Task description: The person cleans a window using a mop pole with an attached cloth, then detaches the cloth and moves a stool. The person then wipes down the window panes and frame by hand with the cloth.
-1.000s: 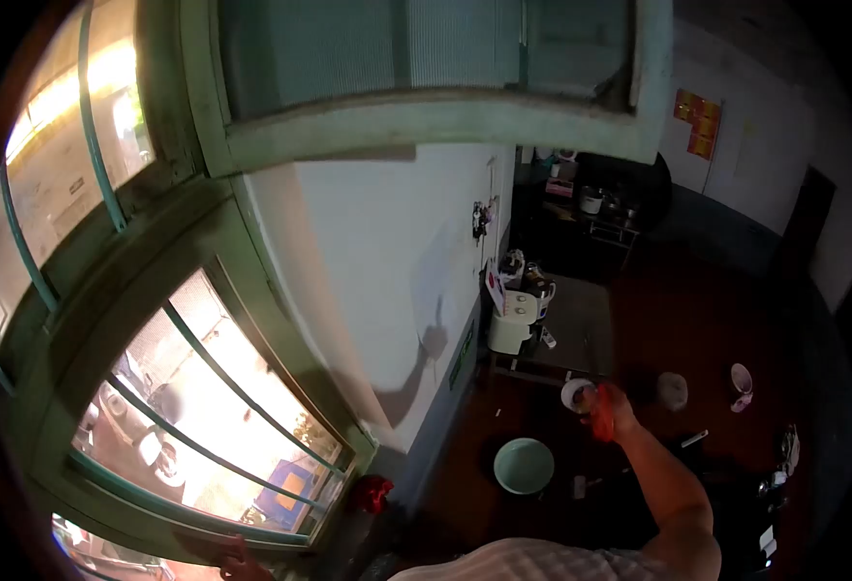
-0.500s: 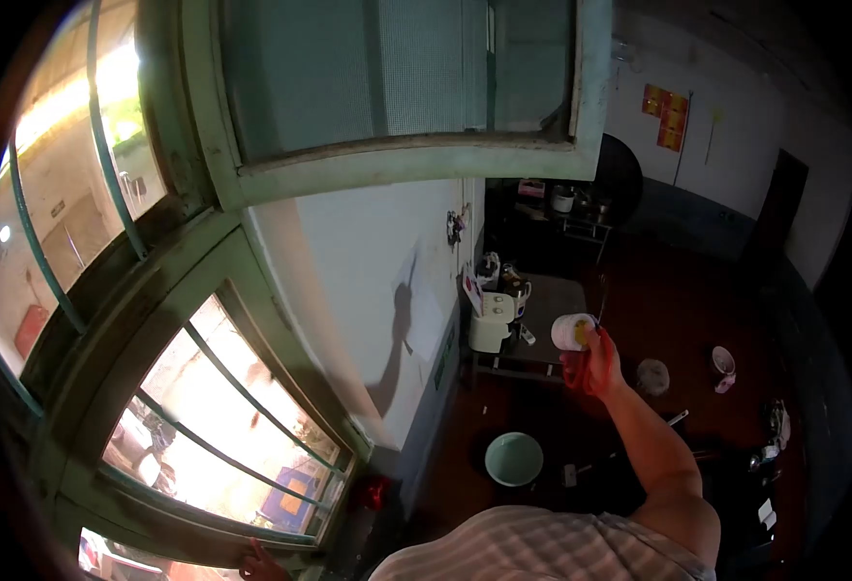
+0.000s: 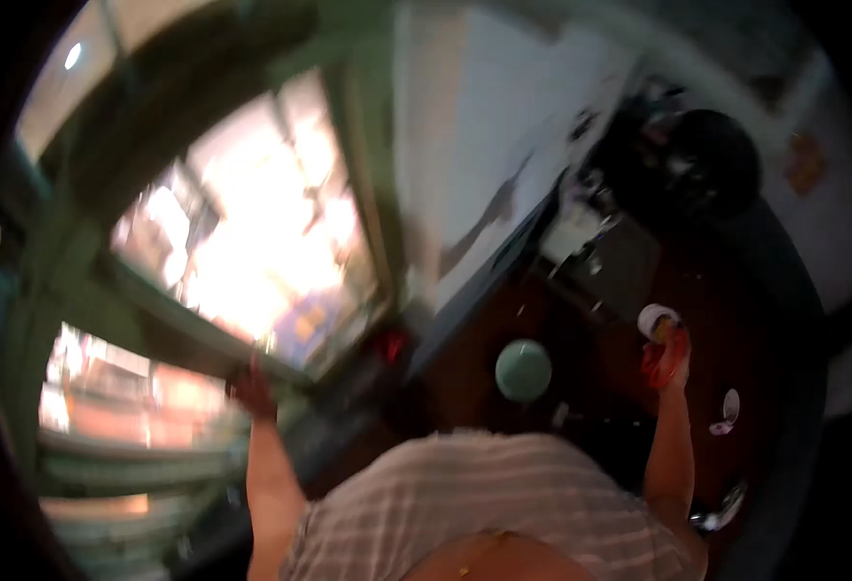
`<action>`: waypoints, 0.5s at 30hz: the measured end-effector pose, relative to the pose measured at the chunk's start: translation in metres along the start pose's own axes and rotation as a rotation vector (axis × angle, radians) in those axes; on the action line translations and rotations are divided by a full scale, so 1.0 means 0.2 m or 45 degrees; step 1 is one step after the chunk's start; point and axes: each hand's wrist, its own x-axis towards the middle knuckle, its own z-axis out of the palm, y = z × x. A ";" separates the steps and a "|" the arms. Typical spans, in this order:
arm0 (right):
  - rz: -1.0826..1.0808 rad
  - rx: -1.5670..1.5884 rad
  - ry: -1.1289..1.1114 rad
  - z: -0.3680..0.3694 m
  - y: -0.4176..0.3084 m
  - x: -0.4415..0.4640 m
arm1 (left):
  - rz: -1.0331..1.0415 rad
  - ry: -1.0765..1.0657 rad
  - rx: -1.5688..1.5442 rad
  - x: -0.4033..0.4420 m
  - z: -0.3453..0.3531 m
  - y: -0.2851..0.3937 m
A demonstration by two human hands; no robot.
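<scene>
My right hand (image 3: 676, 356), out to the right above the floor, is closed round a white cylinder (image 3: 654, 320) with a yellowish end. A red looped thing (image 3: 654, 366) is in the same grip; blur hides its exact kind. My left hand (image 3: 254, 389) is at the lower rail of the green window frame (image 3: 169, 312), fingers apart and nothing seen in them. Whether it touches the rail I cannot tell.
A green basin (image 3: 523, 371) stands on the dark red floor. Against the wall is a table (image 3: 624, 266) bearing a pale box (image 3: 573, 232) and small items. A large dark round object (image 3: 716, 160) is farther back. Something red (image 3: 390, 344) lies near the window corner.
The view has swung down and toward the window, and is now blurred. More of my left arm shows. My right hand still holds the white cylinder and red thing, now lower and nearer my body.
</scene>
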 end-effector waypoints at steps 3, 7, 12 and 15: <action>0.188 -0.350 -0.147 0.03 0.15 -0.03 | 0.035 0.308 0.324 0.11 -0.10 0.12; 0.344 -0.820 -0.575 0.21 0.58 -0.06 | 0.111 0.392 0.425 0.15 -0.10 0.13; 0.247 -1.250 -1.128 0.60 1.26 -0.27 | -0.052 0.247 0.434 0.09 -0.14 0.13; 0.583 -0.992 -1.186 0.96 1.41 -0.53 | -0.018 0.491 0.126 0.06 -0.33 0.27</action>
